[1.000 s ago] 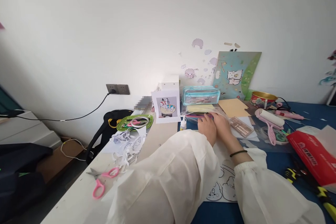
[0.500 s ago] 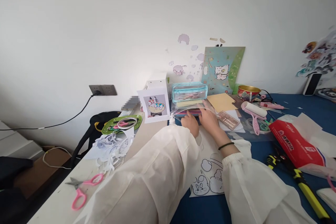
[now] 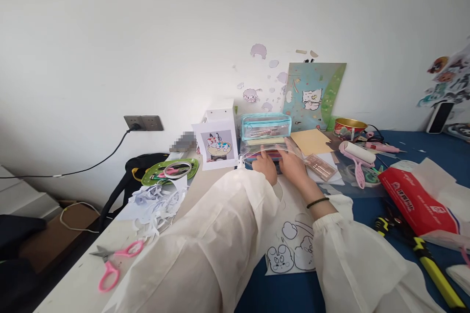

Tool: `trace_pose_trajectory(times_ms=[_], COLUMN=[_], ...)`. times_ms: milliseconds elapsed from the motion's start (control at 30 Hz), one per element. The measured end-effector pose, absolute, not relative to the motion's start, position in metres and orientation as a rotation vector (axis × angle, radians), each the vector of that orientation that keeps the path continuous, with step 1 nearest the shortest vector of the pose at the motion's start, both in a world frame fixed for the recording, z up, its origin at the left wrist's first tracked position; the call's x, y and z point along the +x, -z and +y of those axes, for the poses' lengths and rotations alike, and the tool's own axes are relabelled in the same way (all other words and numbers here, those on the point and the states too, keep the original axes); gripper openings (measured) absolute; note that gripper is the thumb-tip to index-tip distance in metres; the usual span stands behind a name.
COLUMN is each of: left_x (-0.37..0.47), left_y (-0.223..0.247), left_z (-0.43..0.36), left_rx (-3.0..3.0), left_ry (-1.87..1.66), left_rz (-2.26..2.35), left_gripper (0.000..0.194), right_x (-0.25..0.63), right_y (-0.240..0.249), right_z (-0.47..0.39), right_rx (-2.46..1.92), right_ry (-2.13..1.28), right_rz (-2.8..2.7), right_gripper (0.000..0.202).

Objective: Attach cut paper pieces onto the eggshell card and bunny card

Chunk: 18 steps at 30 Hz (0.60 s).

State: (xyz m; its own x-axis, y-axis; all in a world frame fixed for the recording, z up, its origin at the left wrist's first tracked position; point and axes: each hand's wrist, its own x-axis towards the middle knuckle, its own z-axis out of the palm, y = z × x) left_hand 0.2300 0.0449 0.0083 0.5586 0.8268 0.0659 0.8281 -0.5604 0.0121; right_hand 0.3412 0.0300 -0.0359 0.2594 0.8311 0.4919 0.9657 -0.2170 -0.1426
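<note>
A clear plastic pouch [image 3: 253, 144] with a white zip pull lies in front of a blue-edged clear pencil case [image 3: 266, 126]. Thin, brightly striped items [image 3: 272, 155], too small to name, show in the pouch. My left hand [image 3: 266, 167] reaches to its mouth, index finger stretched forward and the other fingers partly bent. To its right, my right hand [image 3: 293, 166] has its fingers apart, index finger stretched along the pouch under the plastic edge. Neither hand plainly grips anything. Below my wrists lies a sheet with black line drawings [image 3: 290, 254], partly covered by my sleeves.
Pink-handled scissors [image 3: 109, 269], paper scraps [image 3: 157, 205] and a green tray [image 3: 147, 176] are on the left. A printed picture [image 3: 217, 161] leans against a white box. At right are a lint roller [image 3: 358, 166], a red tissue pack [image 3: 418, 205] and black-yellow pliers [image 3: 433, 264].
My left index finger has pushed slightly farther forward into the pouch. The right hand stays almost where it was. The camera view has shifted a little.
</note>
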Motion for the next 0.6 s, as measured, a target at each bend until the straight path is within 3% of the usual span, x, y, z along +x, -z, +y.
trace_pose_trajectory(times_ms=[600], left_x=[0.231], left_y=[0.017], left_z=[0.048], left_rx=[-2.675], left_ry=[0.103], left_rz=[-1.36], left_gripper=[0.036], right_x=[0.343], right_y=[0.04], right_z=[0.033], right_rx=[-2.126], right_ry=[0.494], right_rz=[-1.617], right_gripper=[0.056])
